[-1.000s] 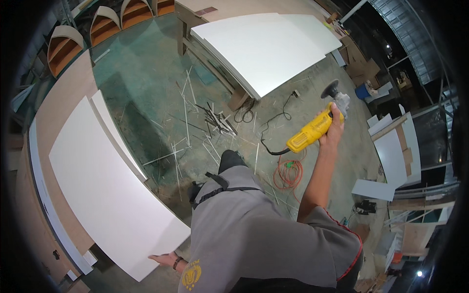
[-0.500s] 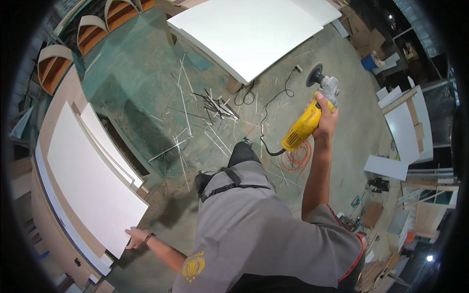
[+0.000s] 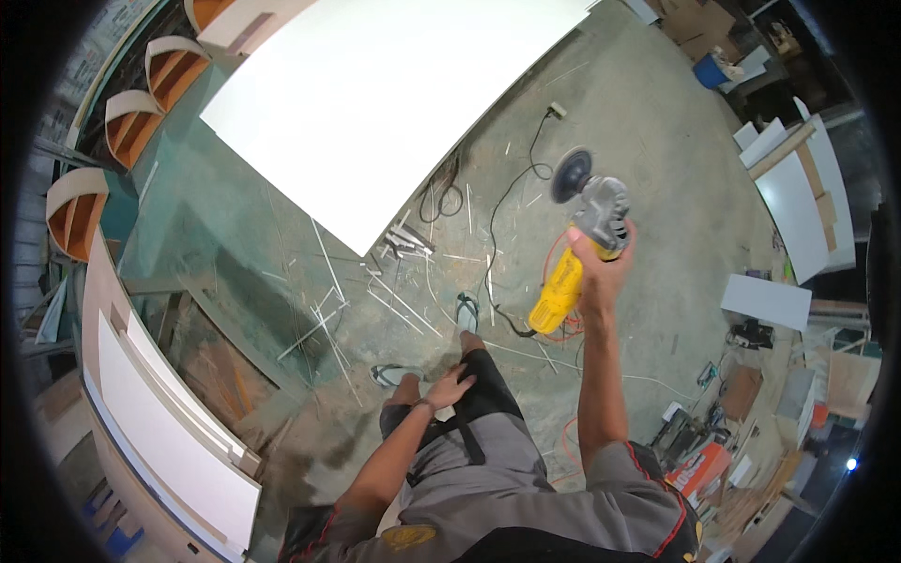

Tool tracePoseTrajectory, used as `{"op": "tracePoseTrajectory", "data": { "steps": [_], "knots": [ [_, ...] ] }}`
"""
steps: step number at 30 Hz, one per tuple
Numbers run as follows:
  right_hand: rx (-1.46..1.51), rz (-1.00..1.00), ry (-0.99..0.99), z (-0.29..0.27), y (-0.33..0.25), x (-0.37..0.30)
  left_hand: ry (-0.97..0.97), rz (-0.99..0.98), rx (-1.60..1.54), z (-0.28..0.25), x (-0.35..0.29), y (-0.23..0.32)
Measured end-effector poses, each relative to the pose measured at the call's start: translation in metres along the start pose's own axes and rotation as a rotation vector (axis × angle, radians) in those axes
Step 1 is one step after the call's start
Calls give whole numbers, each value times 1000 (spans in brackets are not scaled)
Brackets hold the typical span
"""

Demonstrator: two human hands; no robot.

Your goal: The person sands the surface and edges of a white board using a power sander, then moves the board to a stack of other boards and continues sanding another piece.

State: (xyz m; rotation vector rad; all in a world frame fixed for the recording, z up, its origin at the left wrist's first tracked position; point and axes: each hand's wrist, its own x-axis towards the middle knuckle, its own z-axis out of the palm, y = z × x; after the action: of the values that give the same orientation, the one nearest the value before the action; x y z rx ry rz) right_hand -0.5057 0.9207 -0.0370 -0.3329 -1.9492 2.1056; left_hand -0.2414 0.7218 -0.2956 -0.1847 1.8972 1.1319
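My right hand [image 3: 605, 272] is wrapped round the body of a yellow and grey angle grinder [image 3: 560, 286], held up to the right of my body. Its dark round disc [image 3: 572, 175] tilts away at the far end, and a black cord leaves the rear of the handle. My left hand [image 3: 450, 387] lies against my black shorts near the thigh, fingers stretched out, with nothing in it. Ahead of me a large white panel [image 3: 366, 103] rests at raised height, one corner pointing toward me. Another white panel [image 3: 178, 441] lies on a stack to my left.
Thin offcut strips [image 3: 324, 324] litter the floor near my feet. The black cord [image 3: 490, 253] runs to a socket block [image 3: 557, 111]. Curved orange-lined cabinets [image 3: 77, 211] stand at far left. White boards [image 3: 798, 206], a blue bucket [image 3: 710, 70] and scrap wood line the right side.
My left hand has let go of the left panel's corner and moved onto my shorts. The grinder has shifted slightly down and left in view. The large panel now fills more of the view.
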Motion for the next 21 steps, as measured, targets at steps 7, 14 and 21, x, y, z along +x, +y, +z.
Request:
{"op": "tracePoseTrajectory", "data": {
  "steps": [7, 14, 21],
  "knots": [
    [-92, -21, -21, -33, 77, 70, -316, -133, 515, 70, 190, -21],
    [-250, -82, -131, -20, 111, 55, 43, 127, 475, 97, 162, -47],
    [-407, -279, -360, 11, 110, 2, 315, 91, -154, -25, 15, -55]
  ]
}}
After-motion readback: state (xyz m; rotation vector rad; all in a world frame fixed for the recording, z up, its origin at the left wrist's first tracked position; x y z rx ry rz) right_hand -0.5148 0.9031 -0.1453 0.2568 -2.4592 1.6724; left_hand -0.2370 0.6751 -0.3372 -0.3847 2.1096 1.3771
